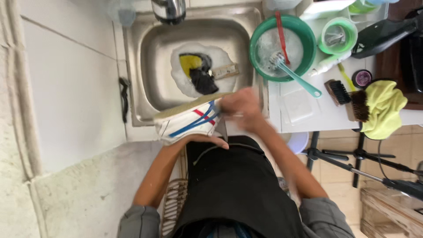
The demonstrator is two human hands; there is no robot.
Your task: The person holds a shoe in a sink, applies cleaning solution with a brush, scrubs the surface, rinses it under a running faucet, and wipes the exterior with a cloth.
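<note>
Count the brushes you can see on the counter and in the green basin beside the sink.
4: a teal-handled brush and a red-handled one in the green basin; a black-bristled brush and a brown-bristled brush on the counter. Others may be hidden.

White counter (pixel 304 121): green basin (pixel 308 39), brushes (pixel 350 99), yellow cloth (pixel 384 108).

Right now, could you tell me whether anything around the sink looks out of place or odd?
Mainly the sink: a patch of foam lies on its floor with a yellow and black item in it. The white sneaker is held sole-up over the front rim by the left hand and blurred right hand.
</note>
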